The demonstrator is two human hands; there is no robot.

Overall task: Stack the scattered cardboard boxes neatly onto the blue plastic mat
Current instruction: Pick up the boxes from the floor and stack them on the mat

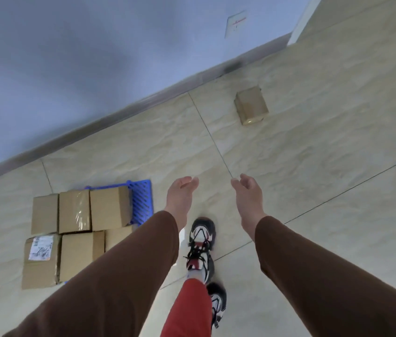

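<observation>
Left hand: the left hand [180,194] is held out empty, fingers relaxed and loosely spread, at 12 o'clock from the leading shoe.
Right hand: the right hand [249,190] is likewise released, palm turned inward toward the other, grasping nothing.
Sleeves: brown, soft matte cloth covering both forearms.
Shoe: a laced trainer [202,242] mid-stride on the tile; red trouser leg behind it.
Stray box: a small cardboard box [251,105] lies alone at 1 o'clock from the hands, well apart from them, near the skirting; squat, with a glossy taped edge.
Mat: the blue plastic mat [142,201], slotted and rigid-looking, sits at 9 o'clock from the hands, mostly covered.
Stacked boxes: six or so cardboard boxes [78,229] in two rows, brown, matte, tape-shiny; one carries a white label.
Floor: polished beige tile, probably slick.
Risk, grip: smooth tape could let the stray box slip from a loose two-handed hold.
Risk, placing: the left-hand boxes appear to overhang the mat's edge, so another on top may sit crooked or topple.
</observation>
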